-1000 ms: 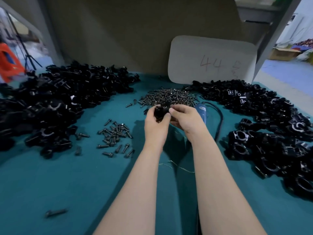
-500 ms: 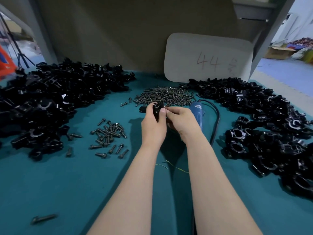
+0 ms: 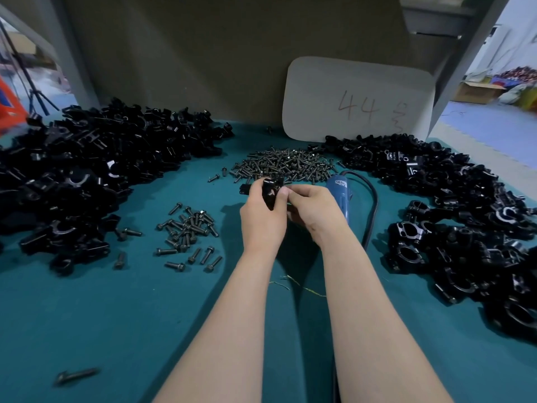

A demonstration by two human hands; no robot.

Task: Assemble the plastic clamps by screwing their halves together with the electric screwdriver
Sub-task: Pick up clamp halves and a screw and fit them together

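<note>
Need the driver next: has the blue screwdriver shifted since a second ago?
No. The blue screwdriver still lies just right of the big screw pile.

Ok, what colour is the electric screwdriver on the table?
The screwdriver is blue, with a black cable; head view.

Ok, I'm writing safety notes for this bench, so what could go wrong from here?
1. The left hand and right hand both grip the clamp above the table. A slipped half or screw could drop among the screw pile just behind.
2. The screwdriver lies close beside the right hand, its cord looping alongside. Reaching for it could snag the cord and drag parts.
</note>
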